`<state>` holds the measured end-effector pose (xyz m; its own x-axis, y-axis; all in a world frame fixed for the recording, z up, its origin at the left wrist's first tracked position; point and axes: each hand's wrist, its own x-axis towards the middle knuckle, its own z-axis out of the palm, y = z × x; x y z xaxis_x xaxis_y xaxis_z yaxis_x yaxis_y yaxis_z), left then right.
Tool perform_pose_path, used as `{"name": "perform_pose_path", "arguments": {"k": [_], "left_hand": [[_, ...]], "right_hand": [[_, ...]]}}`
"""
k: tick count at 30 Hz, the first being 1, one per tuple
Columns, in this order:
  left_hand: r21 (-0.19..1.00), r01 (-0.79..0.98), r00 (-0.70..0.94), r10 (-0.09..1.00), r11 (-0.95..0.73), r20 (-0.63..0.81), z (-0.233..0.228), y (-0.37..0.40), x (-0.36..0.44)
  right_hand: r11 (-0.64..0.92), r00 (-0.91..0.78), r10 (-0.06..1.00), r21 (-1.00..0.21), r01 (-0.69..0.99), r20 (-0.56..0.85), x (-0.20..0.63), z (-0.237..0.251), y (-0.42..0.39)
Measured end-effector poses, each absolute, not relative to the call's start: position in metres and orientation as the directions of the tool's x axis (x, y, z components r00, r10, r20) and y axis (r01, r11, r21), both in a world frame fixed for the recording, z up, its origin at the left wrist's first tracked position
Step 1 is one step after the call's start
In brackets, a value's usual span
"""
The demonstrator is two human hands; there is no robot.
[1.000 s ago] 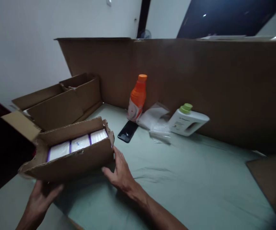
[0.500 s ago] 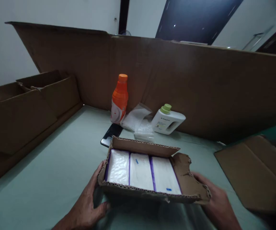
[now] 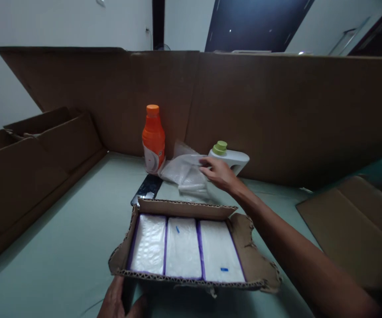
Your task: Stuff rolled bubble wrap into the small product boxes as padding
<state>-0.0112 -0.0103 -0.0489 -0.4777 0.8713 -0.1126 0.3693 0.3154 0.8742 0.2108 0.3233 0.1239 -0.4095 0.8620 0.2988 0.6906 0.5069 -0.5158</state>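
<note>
A low cardboard box (image 3: 191, 280) with torn edges sits before me, holding three white plastic-wrapped packs with purple edges (image 3: 183, 249). My left hand (image 3: 116, 300) is at its front left corner, thumb and fingers apart; the fingertips are partly hidden by the box. Reaching past the box's right side, my right hand (image 3: 220, 172) pinches the upper right edge of a crumpled clear plastic wrap (image 3: 186, 170). Just behind that hand is a white jug with a green cap (image 3: 239, 158), partly covered by it.
An orange bottle (image 3: 153, 139) stands left of the wrap, with a black phone (image 3: 147, 189) lying in front of it. A tall cardboard panel (image 3: 277, 110) walls off the back. Open cardboard boxes (image 3: 38, 172) line the left, and a cardboard piece (image 3: 350, 216) lies at right.
My right hand has left the box's right side and moved up and forward to the plastic wrap. My left hand stays by the box's left corner. The view has shifted slightly.
</note>
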Motion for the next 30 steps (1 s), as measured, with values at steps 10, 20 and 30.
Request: {"name": "perform_pose_path", "arguments": {"k": [10, 20, 30], "left_hand": [[0.918, 0.336, -0.369, 0.926, 0.21, -0.076, -0.037, -0.004, -0.027], [0.928, 0.29, -0.319, 0.938, 0.235, -0.138, -0.005, 0.002, -0.042], [0.943, 0.316, -0.206, 0.978, 0.109, -0.044, 0.017, 0.072, 0.012]], "right_hand": [[0.056, 0.102, 0.966, -0.578, 0.814, 0.237, 0.441, 0.061, 0.101], [0.37, -0.248, 0.928, -0.604, 0.706, 0.278, 0.321, 0.061, 0.053], [0.199, -0.172, 0.977, -0.809, 0.554, 0.123, 0.302, 0.033, 0.109]]}}
